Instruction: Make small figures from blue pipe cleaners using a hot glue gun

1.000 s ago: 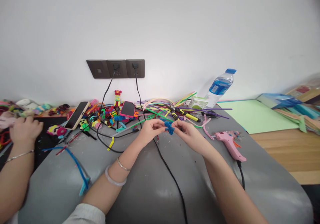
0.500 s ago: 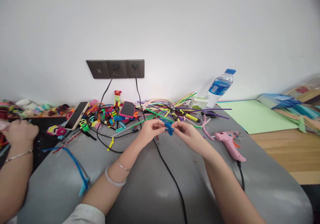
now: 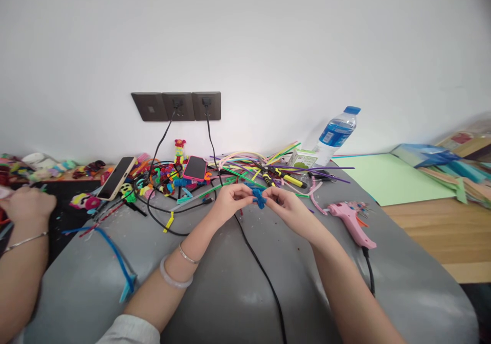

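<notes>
A small twisted piece of blue pipe cleaner [image 3: 259,198] is pinched between both hands above the grey table [image 3: 222,293]. My left hand [image 3: 233,201] grips its left side between thumb and fingers. From the right, my right hand [image 3: 286,204] pinches the other side with thumb and forefinger. The fingertips cover parts of the piece, so its full shape is hidden. Behind the hands lies a heap of coloured pipe cleaners [image 3: 245,161], with yellow-and-black pliers [image 3: 293,180] on top.
A pink glue gun [image 3: 352,222] lies to the right, its cord trailing forward. A water bottle [image 3: 337,134] leans by the wall. Phones [image 3: 195,168], black cables [image 3: 261,265] and blue pipe cleaners [image 3: 118,254] lie leftward. Another person's hand [image 3: 30,203] is at far left.
Both hands keep their pinch on the blue piece, with hardly any movement. The whole view has shifted very slightly; the other person's hand at far left has moved a little left.
</notes>
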Available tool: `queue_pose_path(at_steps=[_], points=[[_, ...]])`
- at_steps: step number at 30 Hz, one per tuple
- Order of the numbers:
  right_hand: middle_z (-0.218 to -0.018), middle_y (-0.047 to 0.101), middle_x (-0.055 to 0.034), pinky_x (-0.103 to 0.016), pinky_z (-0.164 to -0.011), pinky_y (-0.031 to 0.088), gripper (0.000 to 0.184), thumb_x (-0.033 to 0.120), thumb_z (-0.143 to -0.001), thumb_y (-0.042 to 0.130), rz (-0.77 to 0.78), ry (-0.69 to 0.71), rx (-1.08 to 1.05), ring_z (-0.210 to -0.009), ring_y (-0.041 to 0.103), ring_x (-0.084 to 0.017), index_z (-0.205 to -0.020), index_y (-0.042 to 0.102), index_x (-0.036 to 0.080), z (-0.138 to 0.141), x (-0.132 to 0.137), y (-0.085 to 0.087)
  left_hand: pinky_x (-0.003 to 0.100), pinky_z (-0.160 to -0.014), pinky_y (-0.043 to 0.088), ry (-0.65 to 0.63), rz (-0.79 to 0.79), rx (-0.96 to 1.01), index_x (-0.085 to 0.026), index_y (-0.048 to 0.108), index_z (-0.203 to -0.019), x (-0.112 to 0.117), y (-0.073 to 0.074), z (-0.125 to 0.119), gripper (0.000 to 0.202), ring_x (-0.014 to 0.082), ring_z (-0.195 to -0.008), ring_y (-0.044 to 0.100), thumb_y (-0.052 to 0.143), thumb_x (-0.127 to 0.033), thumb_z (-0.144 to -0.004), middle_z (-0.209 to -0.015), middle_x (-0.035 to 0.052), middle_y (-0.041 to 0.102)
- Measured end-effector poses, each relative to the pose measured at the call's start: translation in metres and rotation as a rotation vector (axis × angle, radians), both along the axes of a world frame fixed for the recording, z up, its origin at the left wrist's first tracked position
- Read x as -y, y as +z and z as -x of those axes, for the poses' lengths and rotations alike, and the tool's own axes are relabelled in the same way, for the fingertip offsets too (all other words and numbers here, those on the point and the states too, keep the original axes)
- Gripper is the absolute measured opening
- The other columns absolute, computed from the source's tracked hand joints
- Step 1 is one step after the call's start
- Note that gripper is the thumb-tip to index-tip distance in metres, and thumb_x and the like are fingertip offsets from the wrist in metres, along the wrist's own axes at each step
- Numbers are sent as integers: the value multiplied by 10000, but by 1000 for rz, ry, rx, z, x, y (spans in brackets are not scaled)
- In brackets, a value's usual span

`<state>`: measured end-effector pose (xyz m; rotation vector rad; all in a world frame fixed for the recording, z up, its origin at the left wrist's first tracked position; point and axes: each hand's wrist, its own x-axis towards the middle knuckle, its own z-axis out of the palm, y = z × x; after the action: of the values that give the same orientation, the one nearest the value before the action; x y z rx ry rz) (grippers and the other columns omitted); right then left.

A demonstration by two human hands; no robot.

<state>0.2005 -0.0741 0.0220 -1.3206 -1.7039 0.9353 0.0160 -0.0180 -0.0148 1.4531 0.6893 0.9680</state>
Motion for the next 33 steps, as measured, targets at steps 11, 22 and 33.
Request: queue_pose_path(at_steps=[11,22,33], points=[[-760,565,-19,-296,-657,371,262,438,-873,550,-12,-65,-70,-707,482,-174,-817,604,188,5,-6,-14,219,-597,471,93,-9,-7,-147,642,-795,1,2,-1,272,130,-617,644,782,-369,-725,-690,28,703],[-744,581,-24,-279,-590,369,316,504,-841,585,-18,-193,-208,-648,464,-160,-825,602,189,11,-9,-20,230,-611,492,139,-165,-65,-155,732,-933,4,3,-1,224,177,-792,669,701,-316,-781,-900,87,739],[-767,640,-42,-304,-685,439,340,537,-829,610,-29,-230,-299,-706,540,-186,-801,603,198,23,-13,-25,199,-587,483,179,-304,-116,-179,637,-1016,9,5,-5,299,159,-840,622,725,-189,-730,-982,67,658]])
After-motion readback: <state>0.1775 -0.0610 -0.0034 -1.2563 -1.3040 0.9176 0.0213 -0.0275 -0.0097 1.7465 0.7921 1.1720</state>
